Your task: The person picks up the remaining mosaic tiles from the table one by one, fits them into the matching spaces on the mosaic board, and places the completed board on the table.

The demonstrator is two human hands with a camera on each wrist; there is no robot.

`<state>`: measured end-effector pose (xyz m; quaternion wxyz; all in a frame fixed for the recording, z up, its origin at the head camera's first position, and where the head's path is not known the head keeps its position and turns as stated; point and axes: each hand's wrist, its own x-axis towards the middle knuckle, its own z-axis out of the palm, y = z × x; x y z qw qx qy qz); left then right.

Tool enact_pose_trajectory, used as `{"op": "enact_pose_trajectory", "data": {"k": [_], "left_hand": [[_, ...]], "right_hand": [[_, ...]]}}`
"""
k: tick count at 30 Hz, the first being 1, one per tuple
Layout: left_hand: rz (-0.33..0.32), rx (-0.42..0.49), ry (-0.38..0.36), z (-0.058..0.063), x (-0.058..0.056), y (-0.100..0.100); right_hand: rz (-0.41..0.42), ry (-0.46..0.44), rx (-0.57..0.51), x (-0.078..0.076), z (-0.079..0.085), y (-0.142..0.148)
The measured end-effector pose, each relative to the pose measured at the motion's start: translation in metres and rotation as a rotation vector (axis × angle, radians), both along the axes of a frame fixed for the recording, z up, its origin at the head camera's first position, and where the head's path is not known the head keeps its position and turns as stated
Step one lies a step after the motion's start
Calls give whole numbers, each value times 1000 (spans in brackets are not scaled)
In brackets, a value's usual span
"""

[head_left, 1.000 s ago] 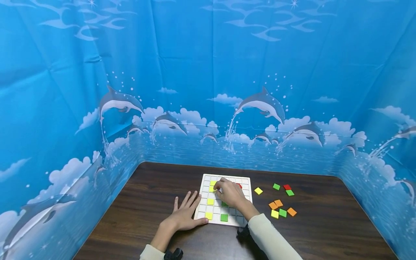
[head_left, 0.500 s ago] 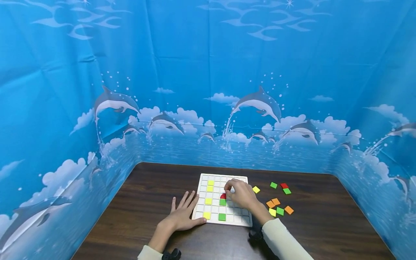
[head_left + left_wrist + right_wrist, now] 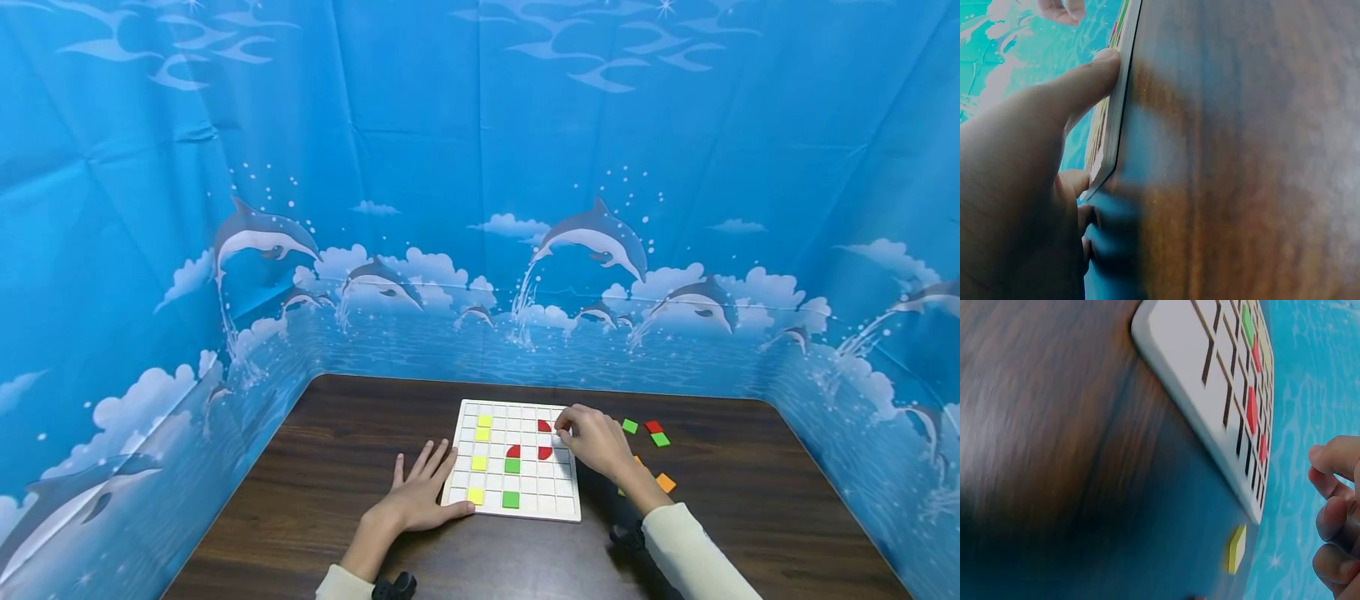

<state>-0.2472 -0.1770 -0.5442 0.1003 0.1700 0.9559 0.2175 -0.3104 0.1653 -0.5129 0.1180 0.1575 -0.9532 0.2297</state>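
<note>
A person sits work half-built over a white gridded board (image 3: 537,487), which lies flat on a dark wooden table (image 3: 360,417). Read as a clock with the person at six, the board carries nine pieces: four yellow squares (image 3: 478,462) from eleven down to eight, two green squares (image 3: 511,500) at centre and six, and three red quarter-rounds (image 3: 544,426) at centre, half past one and just before three. Most cells are bare. The left hand (image 3: 418,502), at eight, lies with fingers spread, thumb on the board's edge, grasping nothing. The right hand (image 3: 592,439), toward three, has fingers loosely curled, nothing visible between them. Left over, between two and four: green tiles (image 3: 630,426), a red tile (image 3: 654,427), orange tiles (image 3: 666,482) and, from the right wrist, a yellow tile (image 3: 1237,549) beside the board. The arrangement appears partway done; the hand hides some spares.
</note>
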Motion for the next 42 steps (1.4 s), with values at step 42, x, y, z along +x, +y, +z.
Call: {"op": "enact_pose_trajectory", "data": {"k": [42], "left_hand": [[1,3,-3,-1,-2,0]], "right_hand": [[-164,-76,95,-5,-30,44]]}}
